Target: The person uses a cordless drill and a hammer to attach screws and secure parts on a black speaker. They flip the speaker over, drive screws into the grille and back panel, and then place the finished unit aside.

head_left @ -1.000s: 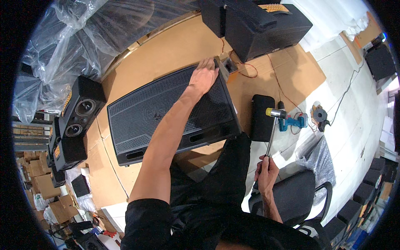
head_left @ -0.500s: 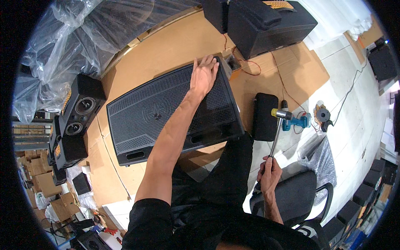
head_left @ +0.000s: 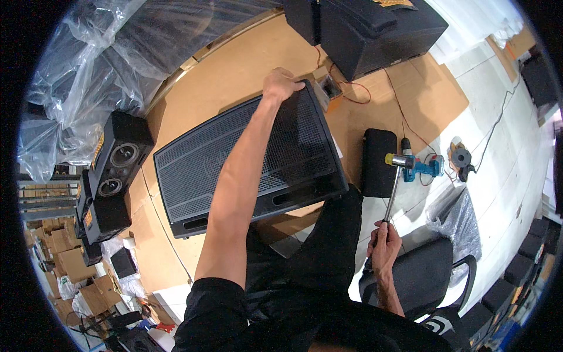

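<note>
A large black speaker (head_left: 305,141) with a perforated metal grille lies tilted in front of me, two slots along its near edge. My left hand (head_left: 281,85) reaches over it and grips its far edge, fingers curled down behind the rim and partly hidden. In my right hand (head_left: 385,246), a mallet (head_left: 392,196) is held by the lower part of its handle. Its metal head with a yellow face points up and away, apart from the speaker. Just left of the mallet head lies a black padded case (head_left: 378,161); a teal cordless drill (head_left: 423,169) sits to its right.
Cardboard (head_left: 246,70) covers the floor under the speaker. Another black cabinet (head_left: 381,44) stands at the far right, two-driver speakers (head_left: 123,155) at the left. A black chair (head_left: 413,273) is beside my right arm. A tape roll (head_left: 461,156) and red cables (head_left: 399,105) lie beyond the drill.
My left hand has gone from lying flat on the speaker's far corner to curling over its far edge, slightly leftward. The right hand still holds the mallet, nearly unmoved.
</note>
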`<state>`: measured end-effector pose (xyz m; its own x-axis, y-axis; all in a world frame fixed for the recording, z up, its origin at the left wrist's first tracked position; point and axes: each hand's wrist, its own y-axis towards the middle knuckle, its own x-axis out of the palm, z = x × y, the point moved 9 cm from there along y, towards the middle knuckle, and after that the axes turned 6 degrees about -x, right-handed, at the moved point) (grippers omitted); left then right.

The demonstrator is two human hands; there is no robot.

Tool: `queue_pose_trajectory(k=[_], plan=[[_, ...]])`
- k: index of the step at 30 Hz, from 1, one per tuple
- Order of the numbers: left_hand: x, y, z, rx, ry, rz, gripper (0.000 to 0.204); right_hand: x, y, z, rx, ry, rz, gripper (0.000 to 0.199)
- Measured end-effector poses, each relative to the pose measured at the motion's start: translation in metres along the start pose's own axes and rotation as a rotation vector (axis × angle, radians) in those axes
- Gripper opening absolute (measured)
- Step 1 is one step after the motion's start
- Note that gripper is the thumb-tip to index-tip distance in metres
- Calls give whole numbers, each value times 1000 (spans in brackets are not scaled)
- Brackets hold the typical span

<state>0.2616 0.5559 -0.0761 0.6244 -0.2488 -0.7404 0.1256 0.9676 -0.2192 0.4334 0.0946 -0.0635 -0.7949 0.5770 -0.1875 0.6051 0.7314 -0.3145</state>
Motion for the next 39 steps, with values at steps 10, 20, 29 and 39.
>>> queue_pose_trajectory(k=[10, 20, 29, 39], plan=[[22, 9, 15, 164, 333, -300, 63, 4, 10, 19, 62, 53, -1, 36], [33, 35, -7, -50, 471, -292, 60, 17, 7, 21, 102, 65, 17, 34], [37, 38, -17, -178, 303, -218, 67, 24, 4, 14, 72, 105, 12, 35], [13, -1, 3, -71, -323, -212, 72, 28, 5, -29, -75, -33, -47, 36]])
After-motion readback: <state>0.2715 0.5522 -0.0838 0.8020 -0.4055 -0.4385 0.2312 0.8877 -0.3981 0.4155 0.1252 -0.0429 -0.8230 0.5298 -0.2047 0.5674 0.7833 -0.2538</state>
